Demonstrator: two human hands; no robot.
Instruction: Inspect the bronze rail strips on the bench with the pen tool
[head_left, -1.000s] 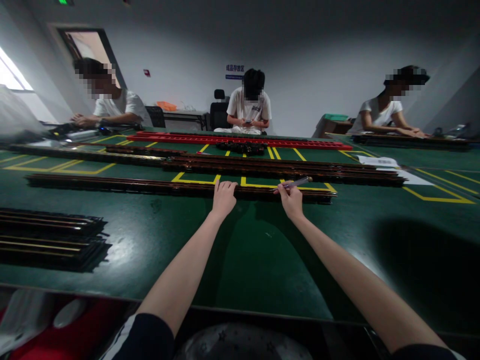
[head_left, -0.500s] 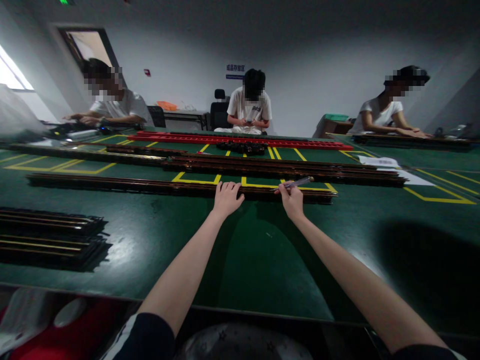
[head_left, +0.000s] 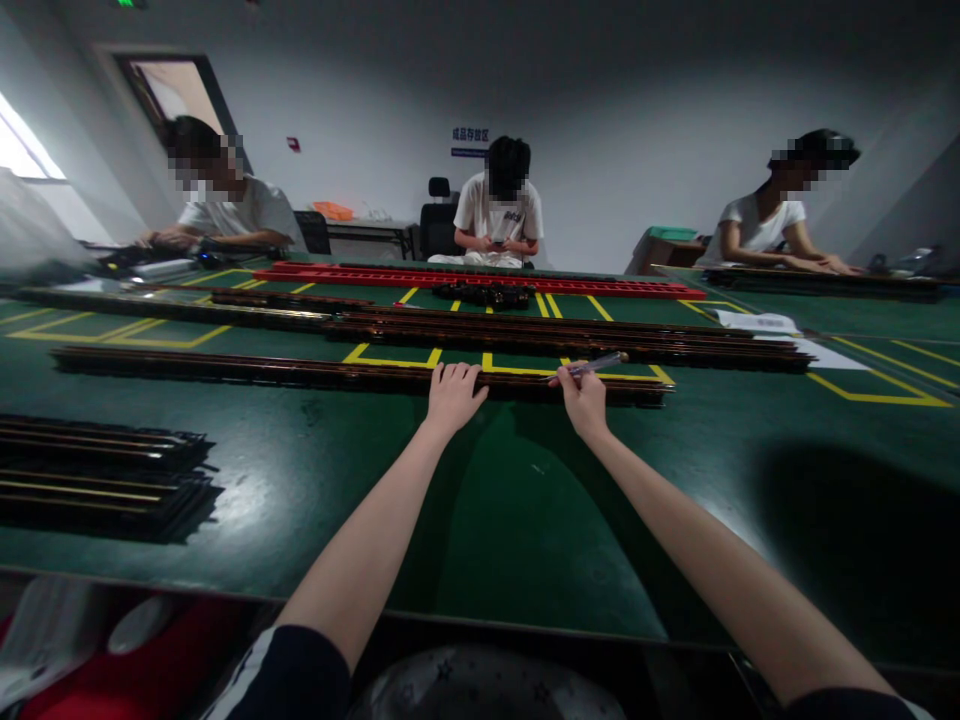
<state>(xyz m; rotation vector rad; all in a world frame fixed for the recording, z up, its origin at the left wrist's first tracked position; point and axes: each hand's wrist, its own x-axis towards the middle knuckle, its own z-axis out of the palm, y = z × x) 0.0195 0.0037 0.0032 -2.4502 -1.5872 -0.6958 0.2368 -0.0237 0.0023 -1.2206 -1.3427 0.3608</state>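
A long bundle of thin dark strips with coppery edges (head_left: 225, 364) lies crosswise on the green table in front of me. My left hand (head_left: 453, 398) rests on it, fingers laid over its top and thumb apart. Further right, my right hand (head_left: 584, 402) is closed around a pen with a clear barrel (head_left: 598, 366), which slants up to the right. The pen's lower end is over the bundle near its right part; whether it touches the strips I cannot tell.
Beyond lie more dark strips (head_left: 525, 328), a red slotted rail (head_left: 615, 287), a black tangled heap (head_left: 487, 295) and white paper (head_left: 757, 322). Stacked dark strips (head_left: 90, 490) occupy the near left. Yellow tape lines mark the green table (head_left: 540, 540). Three people sit across the table.
My hands and the pen stay almost in place. At the far left, the seated person's hands have shifted slightly.
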